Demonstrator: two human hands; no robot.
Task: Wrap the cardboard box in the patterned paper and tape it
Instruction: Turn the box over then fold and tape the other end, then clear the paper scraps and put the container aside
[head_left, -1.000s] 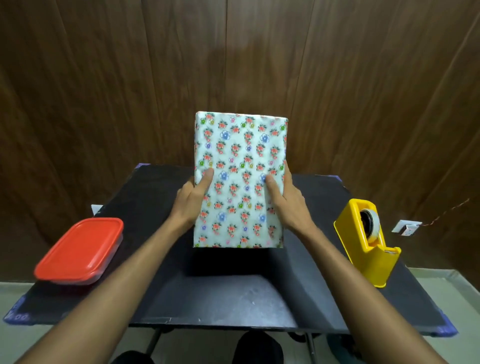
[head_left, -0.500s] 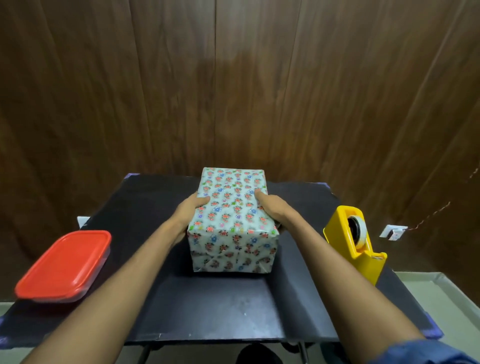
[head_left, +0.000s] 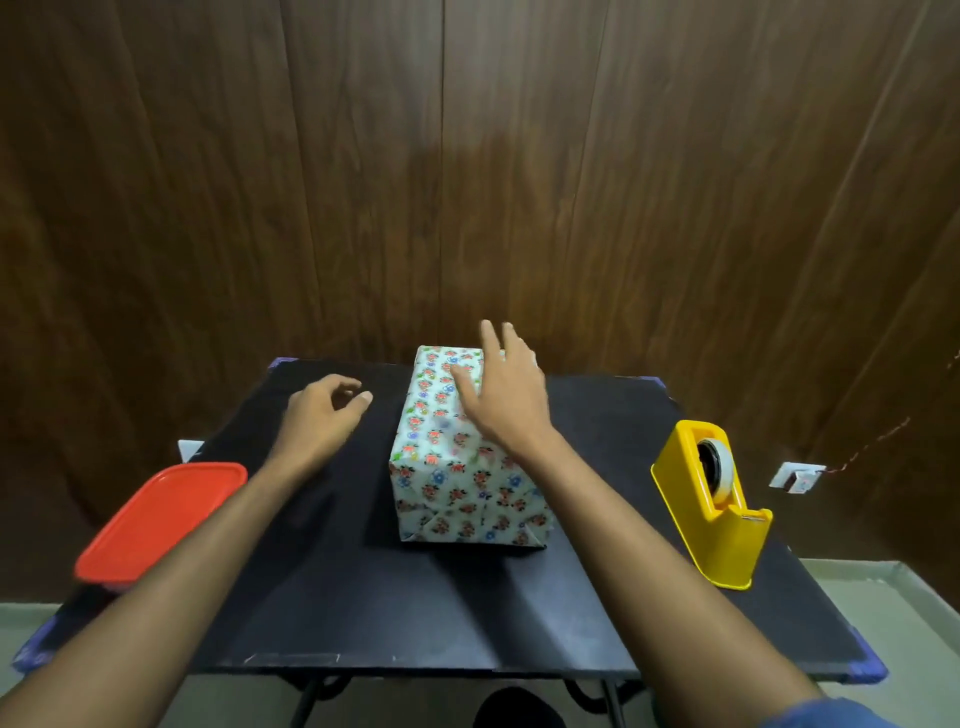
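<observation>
The box wrapped in white floral paper lies flat in the middle of the black table, its folded end flap facing me. My right hand hovers over the box's far top with fingers spread, holding nothing. To the left of the box, my left hand floats above the table, apart from the box, fingers loosely curled and empty. A yellow tape dispenser with a tape roll stands at the right of the table.
A container with a red lid sits at the table's left edge. A dark wood-panelled wall rises right behind the table. A white wall socket is low on the right.
The box went from held upright to lying flat on the table. Both hands have let go of it; the left moved off to the left, the right lifted above the box.
</observation>
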